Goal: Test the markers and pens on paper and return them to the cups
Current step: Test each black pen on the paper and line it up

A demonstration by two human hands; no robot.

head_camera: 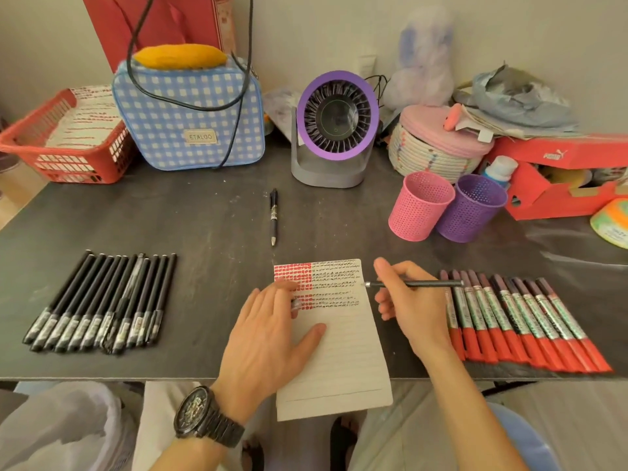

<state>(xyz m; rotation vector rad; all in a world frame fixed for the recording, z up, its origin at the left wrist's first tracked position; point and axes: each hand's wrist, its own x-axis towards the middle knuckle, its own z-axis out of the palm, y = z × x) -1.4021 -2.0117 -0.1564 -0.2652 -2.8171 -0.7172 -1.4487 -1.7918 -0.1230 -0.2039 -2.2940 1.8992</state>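
Note:
A lined paper pad (339,355) lies at the table's front edge, its top covered in red and black test marks. My left hand (268,338) rests flat on the pad and pinches a small clear pen cap (295,304) between its fingers. My right hand (411,307) holds a black pen (418,284) level, tip pointing left over the pad's right edge. Several black pens (102,304) lie in a row at the left. Several red markers (523,321) lie in a row at the right. A pink cup (419,205) and a purple cup (470,209) stand behind them.
A single black pen (274,215) lies in the middle of the dark table (210,232). Behind stand a purple desk fan (334,127), a blue checked bag (190,113), a red basket (64,141), a woven basket (438,144) and a red shoebox (560,178).

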